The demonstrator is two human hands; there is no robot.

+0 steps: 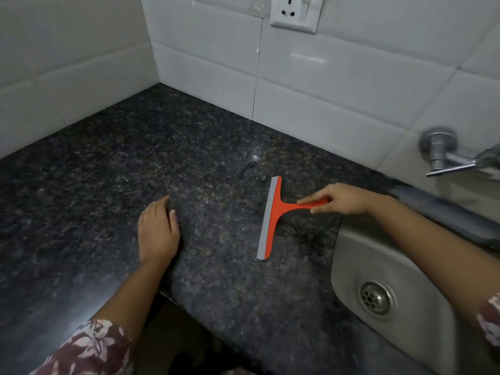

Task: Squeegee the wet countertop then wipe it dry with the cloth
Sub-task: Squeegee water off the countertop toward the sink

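Note:
An orange squeegee (271, 217) with a grey rubber blade rests on the dark speckled granite countertop (140, 163), blade edge pointing left. My right hand (338, 199) grips its handle from the right, near the sink. My left hand (158, 231) lies palm down on the countertop, left of the squeegee, fingers loosely curled, holding nothing. A small wet patch glints on the stone just beyond the blade's far end. No cloth is in view.
A steel sink (351, 255) with a round drain (376, 298) is set into the counter at the right. A chrome tap (443, 155) juts from the white tiled wall (338, 90). A wall socket (296, 13) sits high up. The counter's front edge runs at the bottom centre.

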